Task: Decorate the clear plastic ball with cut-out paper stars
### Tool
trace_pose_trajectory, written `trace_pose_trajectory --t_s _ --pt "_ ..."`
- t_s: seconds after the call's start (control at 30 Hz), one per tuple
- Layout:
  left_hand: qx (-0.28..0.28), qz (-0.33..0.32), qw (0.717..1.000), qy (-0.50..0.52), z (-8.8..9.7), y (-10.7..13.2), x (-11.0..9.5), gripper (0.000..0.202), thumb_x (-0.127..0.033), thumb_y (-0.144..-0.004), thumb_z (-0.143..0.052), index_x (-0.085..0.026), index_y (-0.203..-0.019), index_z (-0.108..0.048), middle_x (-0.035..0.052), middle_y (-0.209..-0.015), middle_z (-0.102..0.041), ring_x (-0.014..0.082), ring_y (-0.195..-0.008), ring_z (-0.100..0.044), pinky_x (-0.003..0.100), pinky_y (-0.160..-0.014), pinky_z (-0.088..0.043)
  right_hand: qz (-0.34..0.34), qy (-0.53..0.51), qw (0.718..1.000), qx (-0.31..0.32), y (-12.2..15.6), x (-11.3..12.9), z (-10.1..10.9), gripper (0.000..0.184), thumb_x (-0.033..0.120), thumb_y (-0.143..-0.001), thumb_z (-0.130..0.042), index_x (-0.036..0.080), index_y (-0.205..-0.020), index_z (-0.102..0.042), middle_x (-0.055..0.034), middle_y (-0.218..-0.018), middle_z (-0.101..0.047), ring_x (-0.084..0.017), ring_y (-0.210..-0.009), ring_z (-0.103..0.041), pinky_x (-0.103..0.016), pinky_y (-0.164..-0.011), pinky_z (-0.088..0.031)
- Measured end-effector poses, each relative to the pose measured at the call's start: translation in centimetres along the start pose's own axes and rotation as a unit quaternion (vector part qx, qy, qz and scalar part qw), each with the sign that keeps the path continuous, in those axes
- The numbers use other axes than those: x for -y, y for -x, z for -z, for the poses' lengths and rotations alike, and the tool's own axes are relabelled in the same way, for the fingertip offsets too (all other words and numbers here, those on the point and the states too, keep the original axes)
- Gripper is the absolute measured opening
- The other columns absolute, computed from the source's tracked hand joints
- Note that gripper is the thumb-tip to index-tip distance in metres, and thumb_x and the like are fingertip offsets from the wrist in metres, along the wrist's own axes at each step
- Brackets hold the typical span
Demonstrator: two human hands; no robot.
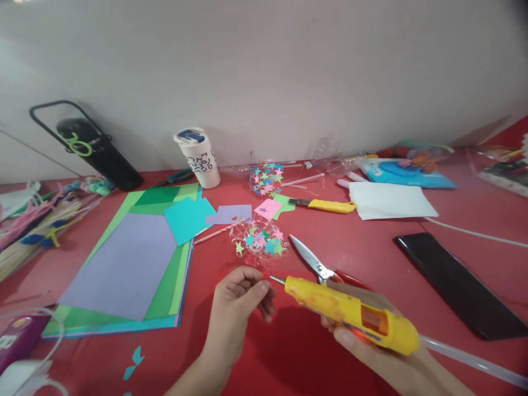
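My right hand [363,344] grips a yellow hot glue gun [342,308] whose nozzle points left; a clear glue stick [466,360] sticks out of its back. Close to the nozzle tip is my left hand [237,302], thumb and fingers pinched together; whatever lies between them is too small to make out. Just beyond my hands sits a clear plastic piece covered with colored paper stars [259,242]. A second star-covered clear piece [267,177] stands farther back. Scissors [315,261] with red handles lie partly hidden behind the glue gun.
Colored paper sheets [124,264] are stacked at left, near a black bottle [105,154] and a white tumbler [200,159]. A yellow utility knife [330,206], folded white paper [391,201] and a black phone-like slab [457,286] lie at right. Pipe cleaners [37,236] fill the far left.
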State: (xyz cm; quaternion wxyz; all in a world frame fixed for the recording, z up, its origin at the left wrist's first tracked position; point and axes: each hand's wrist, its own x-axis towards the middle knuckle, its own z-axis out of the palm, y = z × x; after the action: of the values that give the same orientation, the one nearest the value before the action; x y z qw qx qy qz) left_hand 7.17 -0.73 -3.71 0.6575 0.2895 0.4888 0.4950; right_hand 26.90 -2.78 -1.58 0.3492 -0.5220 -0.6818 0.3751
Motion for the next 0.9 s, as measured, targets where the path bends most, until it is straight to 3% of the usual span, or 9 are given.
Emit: trace_pose_trajectory --t_s 0.27,0.6,0.9 --pt "-0.015 -0.007 0.999 -0.035 -0.09 -0.22 -0.08 0.010 -0.018 -0.069 -0.065 -0.015 -0.066 -0.056 -0.0003 -0.055 -0.065 0.0103 -0.042 -0.057 0.020 -0.038 -0.045 0.021 0.053 0.997 0.047 -0.24 -0.64 -0.44 0.020 0.032 -0.081 -0.051 0.025 -0.062 -0.047 0.0001 -0.062 -0.058 -0.018 -0.056 -0.058 -0.028 -0.046 -0.043" --pt "-0.016 -0.009 0.999 -0.044 -0.04 -0.30 -0.04 0.011 -0.019 -0.070 -0.064 -0.015 -0.065 -0.055 -0.0006 -0.053 -0.064 0.0101 -0.041 -0.056 0.019 -0.038 -0.045 0.014 0.060 0.998 0.007 -0.20 -0.45 -0.80 0.022 0.029 -0.078 -0.052 0.028 -0.058 -0.045 0.0017 -0.055 -0.056 -0.017 -0.047 -0.053 -0.028 -0.045 -0.042" --pt "-0.022 -0.010 0.998 -0.054 -0.02 -0.13 -0.05 0.011 -0.019 -0.070 -0.064 -0.015 -0.064 -0.055 -0.0005 -0.053 -0.063 0.0098 -0.040 -0.055 0.020 -0.038 -0.044 0.023 0.064 0.997 0.021 -0.38 -0.62 -0.87 0.024 0.031 -0.080 -0.051 0.026 -0.058 -0.046 0.0019 -0.054 -0.055 -0.016 -0.046 -0.054 -0.026 -0.045 -0.044"
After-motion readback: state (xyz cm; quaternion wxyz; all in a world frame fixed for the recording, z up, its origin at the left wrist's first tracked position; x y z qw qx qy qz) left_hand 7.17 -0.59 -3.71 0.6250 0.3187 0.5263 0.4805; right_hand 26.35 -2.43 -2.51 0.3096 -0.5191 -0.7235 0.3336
